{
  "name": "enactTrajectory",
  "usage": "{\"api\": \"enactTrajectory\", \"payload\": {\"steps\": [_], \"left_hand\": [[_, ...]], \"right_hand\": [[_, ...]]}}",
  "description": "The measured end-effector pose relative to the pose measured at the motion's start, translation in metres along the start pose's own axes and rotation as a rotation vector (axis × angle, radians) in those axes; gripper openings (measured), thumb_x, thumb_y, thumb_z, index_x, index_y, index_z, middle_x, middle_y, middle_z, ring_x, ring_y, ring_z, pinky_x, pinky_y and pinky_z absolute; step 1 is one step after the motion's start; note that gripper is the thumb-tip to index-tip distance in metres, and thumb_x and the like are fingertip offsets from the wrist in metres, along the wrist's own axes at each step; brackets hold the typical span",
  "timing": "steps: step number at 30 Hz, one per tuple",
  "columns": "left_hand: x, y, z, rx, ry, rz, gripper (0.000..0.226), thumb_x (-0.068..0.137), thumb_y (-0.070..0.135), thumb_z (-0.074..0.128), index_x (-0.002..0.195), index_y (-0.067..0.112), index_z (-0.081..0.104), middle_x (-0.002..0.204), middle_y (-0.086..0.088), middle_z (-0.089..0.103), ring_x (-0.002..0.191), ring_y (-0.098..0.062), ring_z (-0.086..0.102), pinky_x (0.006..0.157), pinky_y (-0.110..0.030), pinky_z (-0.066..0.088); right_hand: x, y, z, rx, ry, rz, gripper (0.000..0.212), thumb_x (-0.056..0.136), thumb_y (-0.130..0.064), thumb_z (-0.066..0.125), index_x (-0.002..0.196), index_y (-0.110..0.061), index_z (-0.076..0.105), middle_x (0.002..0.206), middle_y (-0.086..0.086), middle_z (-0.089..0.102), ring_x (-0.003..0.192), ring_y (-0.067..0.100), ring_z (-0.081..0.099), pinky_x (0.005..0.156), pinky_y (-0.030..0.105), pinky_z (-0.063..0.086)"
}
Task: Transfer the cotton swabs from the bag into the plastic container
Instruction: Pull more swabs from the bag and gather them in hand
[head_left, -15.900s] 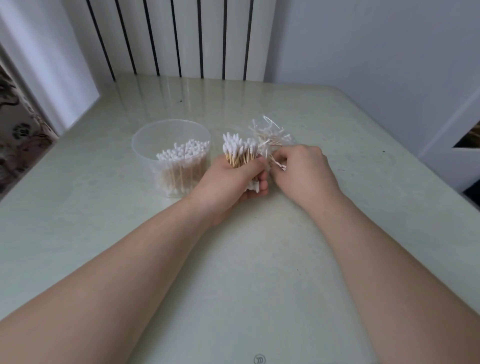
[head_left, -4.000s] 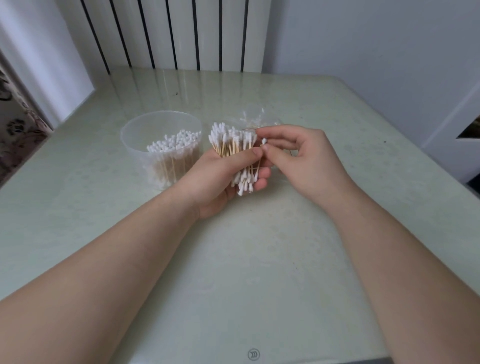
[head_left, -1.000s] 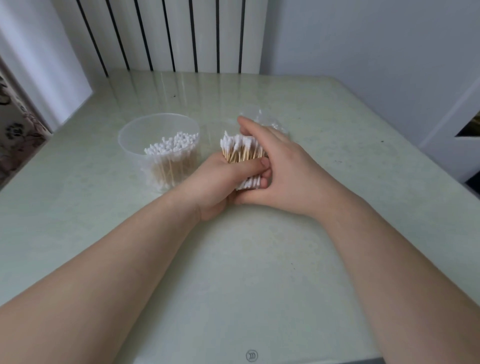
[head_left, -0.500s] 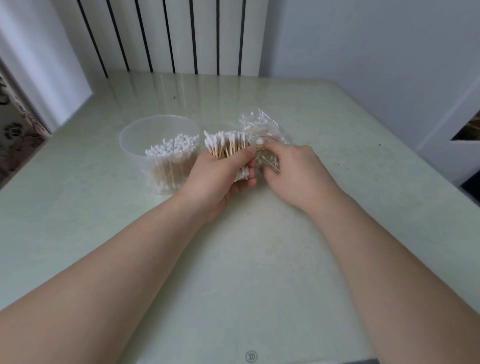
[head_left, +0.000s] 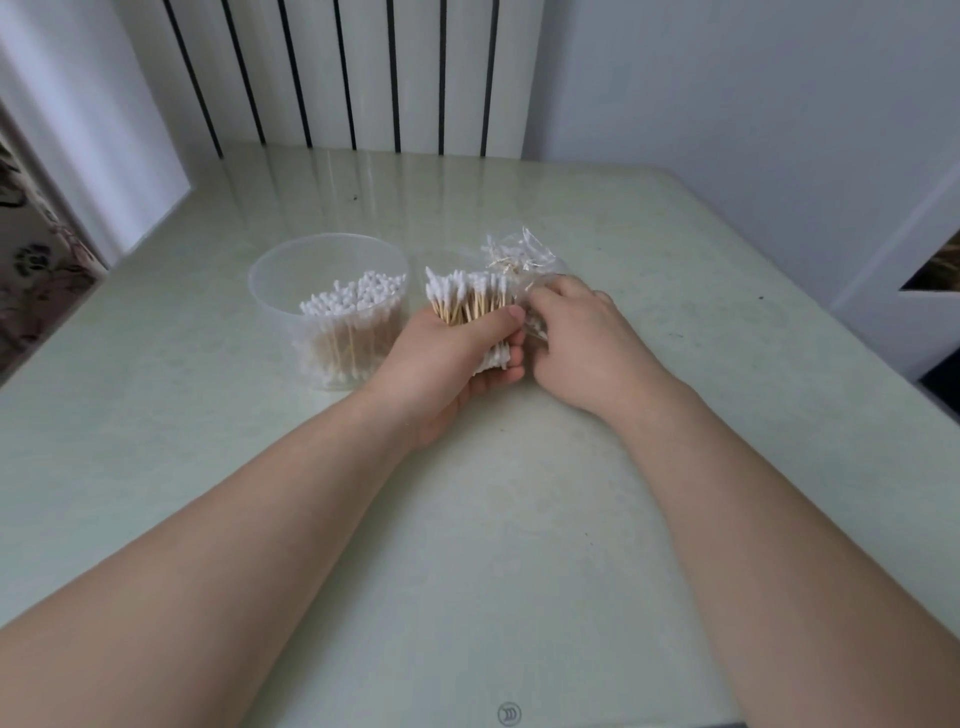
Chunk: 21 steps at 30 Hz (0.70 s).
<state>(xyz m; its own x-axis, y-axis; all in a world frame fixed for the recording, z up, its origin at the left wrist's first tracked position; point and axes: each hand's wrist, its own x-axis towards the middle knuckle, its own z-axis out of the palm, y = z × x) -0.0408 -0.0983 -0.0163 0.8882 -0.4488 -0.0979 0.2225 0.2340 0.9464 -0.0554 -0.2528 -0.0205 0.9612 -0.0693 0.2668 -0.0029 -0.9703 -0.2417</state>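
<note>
Cotton swabs with white tips and pale wooden sticks (head_left: 470, 304) stand as a thick bundle in my left hand (head_left: 447, 364), long axis close to upright and leaning slightly away from me, one set of white tips pointing up and far, the other set showing below my curled fingers. My left hand is closed firmly around the middle of the bundle, thumb across the near side. Just right of it, my right hand (head_left: 582, 340) rests knuckles-up against the crinkled clear plastic bag (head_left: 524, 260), fingers bent into the film; I cannot tell whether they pinch the bag or any swab inside it. More swabs show through the bag's far end, lying jumbled. To the left of the bundle, just beside my left hand, a round translucent plastic container (head_left: 280, 280) sits on the pale green glossy tabletop (head_left: 519, 519), with swabs packed upright against its right inner wall, white tips up below the rim. A white radiator with dark vertical gaps (head_left: 358, 73) stands against the wall beyond the table's far edge.
</note>
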Motion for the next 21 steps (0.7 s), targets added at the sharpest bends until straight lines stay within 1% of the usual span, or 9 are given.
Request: {"api": "enactTrajectory", "payload": {"steps": [2,4,6,8,11,14,16,19,21], "left_hand": [[0.000,0.000,0.000,0.011,0.001,-0.001,0.006,0.097,0.007,0.065,0.096,0.002,0.068,0.076,-0.007,0.067,0.065,-0.014,0.063,0.068,-0.028,0.060],[0.000,-0.001,0.001,0.027,0.024,-0.003,0.010,0.095,0.005,0.066,0.101,-0.002,0.070,0.084,-0.011,0.070,0.065,-0.014,0.064,0.069,-0.029,0.060],[0.000,-0.001,0.003,0.033,0.060,0.004,0.014,0.094,0.003,0.066,0.106,-0.004,0.070,0.091,-0.014,0.071,0.063,-0.014,0.063,0.068,-0.029,0.060],[0.001,-0.001,0.004,0.015,0.095,0.015,0.013,0.093,0.002,0.067,0.105,0.001,0.071,0.090,-0.010,0.072,0.062,-0.014,0.063,0.066,-0.029,0.060],[0.002,-0.002,0.002,0.001,0.119,0.025,0.010,0.092,0.002,0.069,0.101,0.005,0.071,0.078,-0.003,0.070,0.064,-0.016,0.064,0.064,-0.029,0.059],[0.002,-0.002,0.002,-0.002,0.123,0.027,0.007,0.092,0.002,0.069,0.098,0.007,0.070,0.074,-0.001,0.068,0.064,-0.016,0.064,0.064,-0.030,0.058],[0.003,-0.003,0.002,-0.008,0.137,0.030,0.006,0.092,0.003,0.070,0.096,0.008,0.070,0.072,-0.002,0.067,0.065,-0.016,0.065,0.067,-0.031,0.057],[0.005,-0.006,0.000,0.027,0.154,0.052,0.009,0.092,0.005,0.069,0.101,0.003,0.071,0.073,-0.005,0.067,0.067,-0.019,0.065,0.071,-0.037,0.053],[0.006,-0.007,0.001,0.018,0.169,0.046,0.015,0.093,0.005,0.069,0.107,-0.001,0.070,0.081,-0.008,0.071,0.072,-0.019,0.068,0.071,-0.034,0.056]], "right_hand": [[0.000,0.001,-0.004,0.001,0.036,-0.063,0.026,0.086,-0.013,0.060,0.111,-0.016,0.066,0.121,0.007,0.061,0.109,0.032,0.058,0.088,0.034,0.048],[-0.001,0.001,-0.007,-0.009,0.060,-0.089,0.016,0.087,-0.011,0.060,0.101,-0.015,0.068,0.104,0.007,0.065,0.100,0.031,0.060,0.077,0.033,0.045],[-0.002,0.001,-0.009,0.010,0.083,-0.091,0.018,0.087,-0.011,0.060,0.100,-0.017,0.071,0.095,0.008,0.068,0.093,0.032,0.061,0.073,0.034,0.046],[-0.003,0.002,-0.011,0.019,0.102,-0.079,0.021,0.087,-0.013,0.059,0.099,-0.020,0.074,0.085,0.009,0.069,0.086,0.032,0.062,0.072,0.036,0.049],[-0.003,0.004,-0.016,0.058,0.142,-0.060,0.017,0.089,-0.015,0.058,0.090,-0.019,0.075,0.066,0.006,0.063,0.073,0.030,0.059,0.063,0.036,0.044],[-0.006,0.005,-0.019,0.169,0.206,-0.043,0.016,0.093,-0.020,0.064,0.097,-0.020,0.079,0.066,0.007,0.067,0.070,0.028,0.060,0.067,0.037,0.048],[-0.008,0.006,-0.021,0.303,0.251,0.021,0.014,0.091,-0.022,0.070,0.099,-0.023,0.080,0.067,0.006,0.071,0.071,0.025,0.065,0.072,0.034,0.051],[-0.009,0.009,-0.024,0.511,0.273,0.140,0.010,0.085,-0.021,0.075,0.091,-0.027,0.081,0.066,-0.002,0.072,0.070,0.018,0.070,0.069,0.026,0.053],[-0.008,0.009,-0.027,0.644,0.294,0.187,0.012,0.082,-0.019,0.076,0.084,-0.031,0.079,0.065,-0.006,0.071,0.065,0.011,0.069,0.067,0.022,0.052]]}}
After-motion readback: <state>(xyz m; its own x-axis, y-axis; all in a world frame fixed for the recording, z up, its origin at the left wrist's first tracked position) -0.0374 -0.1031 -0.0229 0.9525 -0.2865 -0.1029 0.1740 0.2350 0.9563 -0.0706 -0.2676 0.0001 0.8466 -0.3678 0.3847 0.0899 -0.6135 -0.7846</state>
